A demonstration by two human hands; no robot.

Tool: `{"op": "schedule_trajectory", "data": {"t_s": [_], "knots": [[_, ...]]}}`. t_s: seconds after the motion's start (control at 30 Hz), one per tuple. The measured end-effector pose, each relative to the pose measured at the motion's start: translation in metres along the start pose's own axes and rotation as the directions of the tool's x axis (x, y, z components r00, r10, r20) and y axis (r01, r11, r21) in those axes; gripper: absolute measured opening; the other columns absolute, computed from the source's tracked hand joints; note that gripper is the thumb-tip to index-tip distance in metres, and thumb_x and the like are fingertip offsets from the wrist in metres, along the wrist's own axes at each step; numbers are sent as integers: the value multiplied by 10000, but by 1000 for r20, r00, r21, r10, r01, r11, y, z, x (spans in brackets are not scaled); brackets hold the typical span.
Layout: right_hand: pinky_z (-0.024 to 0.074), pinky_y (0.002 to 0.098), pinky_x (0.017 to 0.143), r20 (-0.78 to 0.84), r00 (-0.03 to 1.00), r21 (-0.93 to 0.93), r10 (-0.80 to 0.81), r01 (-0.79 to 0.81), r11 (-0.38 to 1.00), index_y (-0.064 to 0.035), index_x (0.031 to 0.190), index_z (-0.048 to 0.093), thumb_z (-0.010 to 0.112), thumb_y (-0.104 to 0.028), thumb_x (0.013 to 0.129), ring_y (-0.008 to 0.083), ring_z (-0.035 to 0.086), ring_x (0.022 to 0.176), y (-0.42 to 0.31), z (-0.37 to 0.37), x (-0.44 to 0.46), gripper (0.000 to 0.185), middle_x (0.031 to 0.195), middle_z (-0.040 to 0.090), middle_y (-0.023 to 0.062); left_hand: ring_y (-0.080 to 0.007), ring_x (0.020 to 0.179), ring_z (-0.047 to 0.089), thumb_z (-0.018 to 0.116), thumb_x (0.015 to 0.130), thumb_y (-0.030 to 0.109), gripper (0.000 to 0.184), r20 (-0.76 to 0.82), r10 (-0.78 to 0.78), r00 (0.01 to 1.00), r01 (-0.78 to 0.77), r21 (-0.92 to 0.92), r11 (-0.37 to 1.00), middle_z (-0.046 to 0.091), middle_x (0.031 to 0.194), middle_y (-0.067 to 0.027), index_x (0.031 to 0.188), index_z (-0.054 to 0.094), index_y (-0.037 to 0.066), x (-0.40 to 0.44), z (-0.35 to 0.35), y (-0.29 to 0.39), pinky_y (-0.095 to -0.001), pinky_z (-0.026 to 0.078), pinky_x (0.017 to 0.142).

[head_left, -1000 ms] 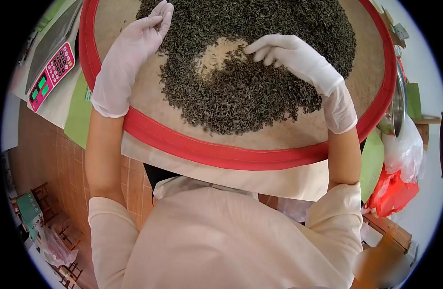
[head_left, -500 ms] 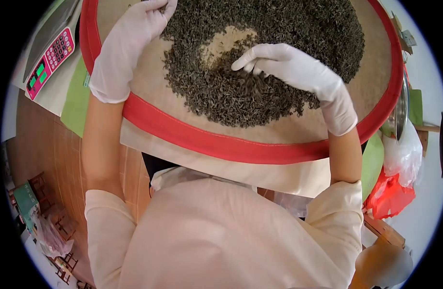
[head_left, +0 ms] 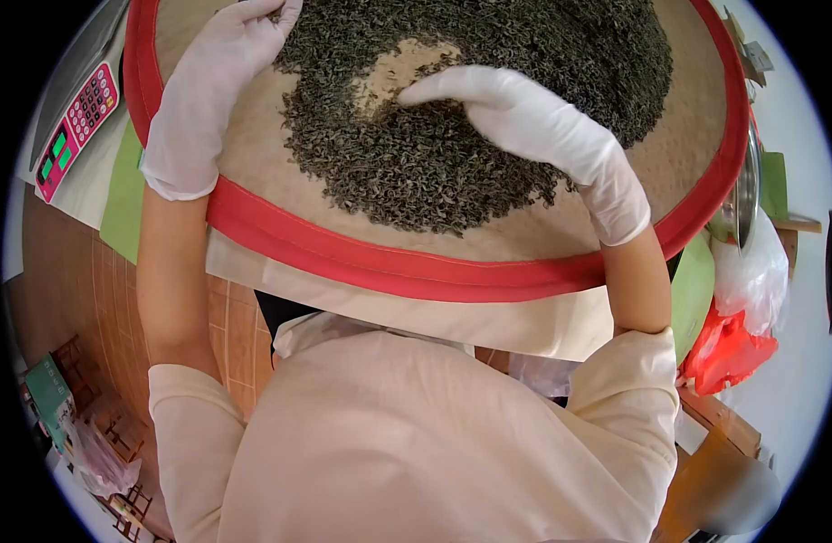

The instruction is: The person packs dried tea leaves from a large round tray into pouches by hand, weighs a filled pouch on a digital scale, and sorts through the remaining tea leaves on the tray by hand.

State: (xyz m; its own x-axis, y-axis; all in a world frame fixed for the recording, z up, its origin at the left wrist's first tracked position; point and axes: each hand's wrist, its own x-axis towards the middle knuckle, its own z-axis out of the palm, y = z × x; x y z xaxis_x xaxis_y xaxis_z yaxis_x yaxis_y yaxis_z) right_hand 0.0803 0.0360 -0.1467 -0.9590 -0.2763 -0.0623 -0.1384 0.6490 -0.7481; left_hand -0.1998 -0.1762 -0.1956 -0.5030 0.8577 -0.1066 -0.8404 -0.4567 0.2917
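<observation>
Dark, curled dried tea leaves [head_left: 416, 172] lie spread over a round, cloth-lined tray with a red rim [head_left: 416, 276]. A bare patch of the lining [head_left: 402, 72] shows amid the leaves. Over the leaves, just right of this patch, my right hand [head_left: 524, 113] in a white glove has its visible fingers stretched out to the left. My gloved left hand [head_left: 221, 68] is above the tray's left side, fingers pinched together at the upper frame edge. A tiny dark bit shows between those fingertips, too small to name.
A pink scale [head_left: 76, 127] with a keypad and lit displays stands left of the tray. On the right are a metal bowl [head_left: 746, 195], a clear plastic bag [head_left: 755, 271] and a red bag [head_left: 732, 353]. Small wooden chairs [head_left: 117, 434] stand on the floor lower left.
My right hand's fingers were curled down at the leaves; now they are stretched out, slightly higher and further left. My left hand stays pinched. The whole view has shifted a little.
</observation>
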Motion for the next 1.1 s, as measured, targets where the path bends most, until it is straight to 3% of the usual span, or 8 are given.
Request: {"op": "schedule_trajectory", "data": {"t_s": [0.17,0.23,0.4,0.7,0.77,0.83,0.93,1.1], "knots": [[483,295,932,233,972,301,24,-95,949,-66,1117,688,410,147,805,179,635,991,-15,-23,-4,469,1075,695,73,-290,1254,491,339,957,-97,421,40,-60,997,61,-31,998,488,1359,-173,1369,409,-49,-4,-2,7,-369,447,1067],[489,280,908,40,999,127,-11,6,992,-63,1100,689,424,132,818,167,638,969,-5,-37,-13,434,1058,693,77,-288,1256,491,328,958,-95,423,64,-91,994,93,-31,995,490,1358,-172,1370,410,-47,-3,-8,14,-372,441,1073],[495,263,803,-204,836,-270,510,-549,791,-48,1113,652,455,-93,880,161,625,876,16,-61,-42,308,941,677,66,-288,1266,485,295,960,-90,425,240,-73,968,95,-81,992,503,1346,-172,1364,419,-45,-12,11,-14,-384,426,1088],[504,301,674,-47,729,-77,683,-684,725,-51,1112,628,452,-215,930,167,601,733,7,-36,-35,302,836,619,52,-306,1275,472,276,961,-91,424,249,-139,959,161,-69,985,509,1340,-180,1355,428,-49,-7,3,1,-397,424,1092],[511,314,677,-292,856,-493,426,-516,700,-66,1036,659,512,-223,911,197,622,731,8,-34,-32,249,866,640,58,-307,1271,475,279,964,-88,424,-34,-22,999,22,-9,1000,515,1331,-183,1358,429,-43,-2,-2,17,-395,430,1084],[517,335,708,-280,870,-404,405,-490,772,-80,943,676,588,-158,871,252,629,785,-12,-31,-34,138,892,635,65,-307,1269,477,282,967,-85,420,-23,-53,998,52,-44,998,516,1329,-182,1357,429,-44,-1,-5,17,-393,435,1079],[514,384,759,-75,991,-251,-114,92,964,-103,881,657,657,-99,792,293,615,849,-24,-13,-38,90,859,611,81,-303,1267,480,293,970,-81,411,-29,-72,997,69,-93,993,513,1331,-180,1354,432,-45,-6,-5,10,-388,445,1067],[496,381,781,3,994,-442,-108,98,892,-105,867,638,716,-141,743,275,598,871,-27,7,-38,151,857,593,67,-291,1268,481,302,965,-90,410,39,-137,990,138,-43,989,497,1346,-180,1354,427,-49,0,-13,17,-380,444,1072]]}}
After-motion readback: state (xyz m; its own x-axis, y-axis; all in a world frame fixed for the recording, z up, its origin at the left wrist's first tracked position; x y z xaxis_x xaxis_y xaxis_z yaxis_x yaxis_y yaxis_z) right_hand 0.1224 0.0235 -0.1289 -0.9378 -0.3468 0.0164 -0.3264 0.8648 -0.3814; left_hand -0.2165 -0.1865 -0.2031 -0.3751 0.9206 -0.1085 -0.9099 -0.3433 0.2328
